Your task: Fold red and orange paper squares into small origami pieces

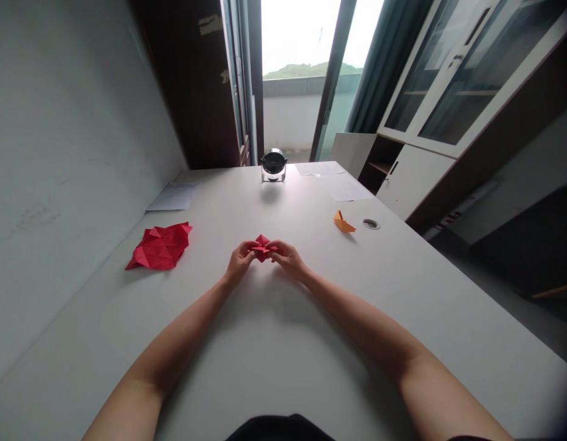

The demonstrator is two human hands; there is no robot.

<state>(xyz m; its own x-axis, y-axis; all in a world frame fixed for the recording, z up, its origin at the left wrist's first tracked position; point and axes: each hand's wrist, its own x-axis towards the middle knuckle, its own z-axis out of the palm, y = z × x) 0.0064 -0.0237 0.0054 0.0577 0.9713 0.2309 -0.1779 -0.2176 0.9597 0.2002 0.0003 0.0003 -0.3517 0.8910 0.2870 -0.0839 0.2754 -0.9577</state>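
Between my two hands is a small folded red paper piece [263, 247], pointed at its top and bottom and spread to both sides. The fingers and thumb of my left hand [241, 260] pinch its left side. Its right side is pinched by my right hand [287, 257]. Both hands stay close together over the white table [265, 343], and the fingers cover the piece's outer corners. To the left lies a creased, unfolded sheet of red paper [162, 246]. A small orange folded paper figure [342, 222] sits to the right.
A round black device on a stand [273, 164] is at the table's far end. Paper sheets [342, 185] lie at the back right, another sheet [173, 196] at the back left by the wall. A round cable hole [371, 224] is near the right edge. Cabinets [421, 171] stand beyond.
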